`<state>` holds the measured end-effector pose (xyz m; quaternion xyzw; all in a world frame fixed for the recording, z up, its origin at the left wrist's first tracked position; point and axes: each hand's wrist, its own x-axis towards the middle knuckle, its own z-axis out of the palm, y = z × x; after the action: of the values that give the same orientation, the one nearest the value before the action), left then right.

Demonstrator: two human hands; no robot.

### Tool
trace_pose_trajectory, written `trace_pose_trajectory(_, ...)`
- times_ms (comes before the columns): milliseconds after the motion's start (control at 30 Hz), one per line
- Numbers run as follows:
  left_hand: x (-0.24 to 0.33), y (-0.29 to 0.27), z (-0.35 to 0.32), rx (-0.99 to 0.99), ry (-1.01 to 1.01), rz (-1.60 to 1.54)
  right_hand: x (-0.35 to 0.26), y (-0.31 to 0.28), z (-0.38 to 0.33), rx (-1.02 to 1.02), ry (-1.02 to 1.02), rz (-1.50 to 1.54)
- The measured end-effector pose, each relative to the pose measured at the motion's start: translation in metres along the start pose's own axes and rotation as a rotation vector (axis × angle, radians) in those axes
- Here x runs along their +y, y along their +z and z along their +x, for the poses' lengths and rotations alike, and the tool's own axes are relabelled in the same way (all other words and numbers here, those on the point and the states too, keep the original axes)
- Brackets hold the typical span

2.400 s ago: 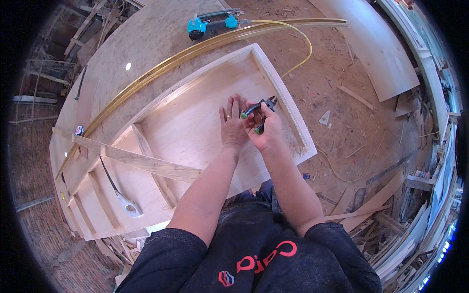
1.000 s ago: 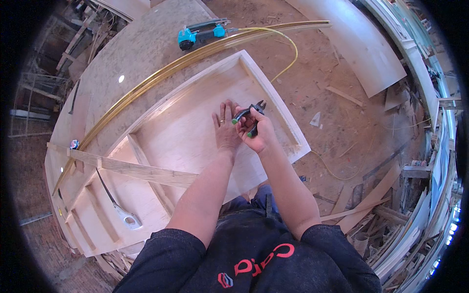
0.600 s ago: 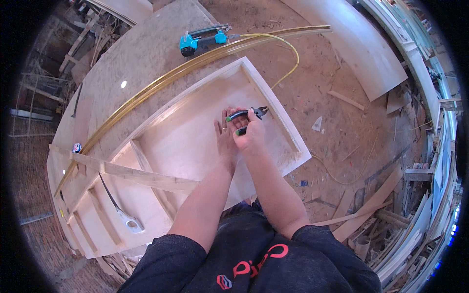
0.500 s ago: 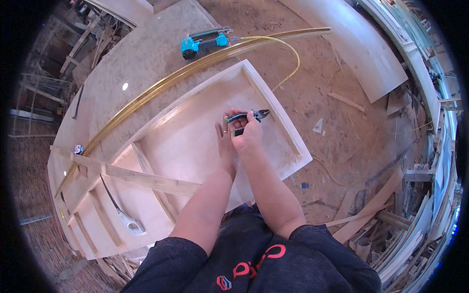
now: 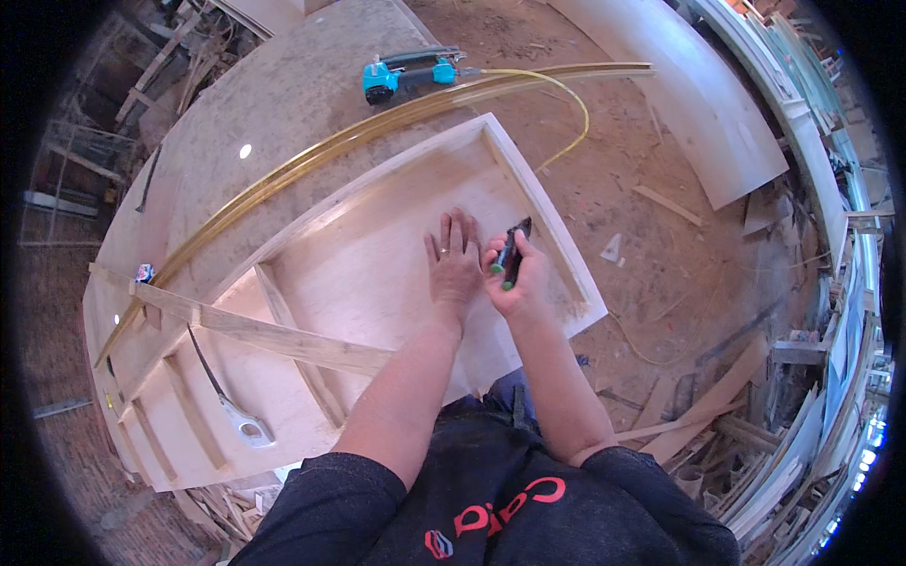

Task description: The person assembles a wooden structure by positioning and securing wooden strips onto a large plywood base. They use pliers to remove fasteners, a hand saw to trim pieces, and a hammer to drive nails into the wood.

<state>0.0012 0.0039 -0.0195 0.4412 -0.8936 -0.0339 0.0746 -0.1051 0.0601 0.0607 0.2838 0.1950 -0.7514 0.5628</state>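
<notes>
My left hand (image 5: 454, 264) lies flat, fingers spread, on the pale plywood bottom of a shallow framed wooden panel (image 5: 377, 274). Right beside it my right hand (image 5: 514, 281) grips a pair of pliers with green-tipped dark handles (image 5: 510, 253), jaws pointing away from me toward the panel's right rail (image 5: 543, 212). The two hands nearly touch. What the plier jaws meet is too small to tell.
A long curved gold-coloured strip (image 5: 311, 160) runs along the workbench beyond the panel. A teal air nailer (image 5: 406, 75) with a yellow hose (image 5: 566, 104) lies at the far edge. A loose batten (image 5: 264, 335) and a handsaw (image 5: 226, 401) rest at the panel's left. Scrap wood litters the floor (image 5: 679, 245) on the right.
Both hands stayed together on the panel. My left hand has flattened with its fingers spread, and the pliers have turned from lying crosswise to pointing away from me.
</notes>
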Motion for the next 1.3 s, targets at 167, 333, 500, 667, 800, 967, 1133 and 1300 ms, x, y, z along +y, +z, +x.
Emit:
trace_pose_trajectory(167,0.004,-0.003,-0.002,-0.075,-0.024,-0.097,0.055,0.047,-0.148,-0.118,0.09,-0.423)
trace_pose_trajectory(333,0.006,-0.027,0.005,0.001,-0.042,-0.108,-0.101,0.017,-0.17,0.136,-0.623,-0.81)
trace_pose_trajectory(500,0.004,-0.011,0.001,0.031,-0.038,-0.074,-0.231,-0.093,-0.241,0.427,-0.775,-0.929)
trace_pose_trajectory(667,0.017,-0.005,0.005,0.053,-0.016,-0.071,-0.288,-0.392,-0.273,1.026,-0.438,-1.483)
trace_pose_trajectory(800,0.013,-0.006,0.002,0.073,-0.015,-0.077,-0.248,-0.548,-0.348,1.135,0.284,-1.863)
trace_pose_trajectory(967,0.0,0.001,0.0,0.149,-0.091,-0.086,-0.302,-0.585,-0.384,0.843,0.515,-2.238)
trace_pose_trajectory(1133,0.024,-0.019,0.031,-0.118,-0.374,0.092,-0.484,-0.567,-0.36,0.634,0.31,-2.708)
trace_pose_trajectory(1300,0.055,-0.028,0.056,-0.269,-0.667,-0.005,-0.677,-0.453,-0.234,1.061,0.059,-1.833)
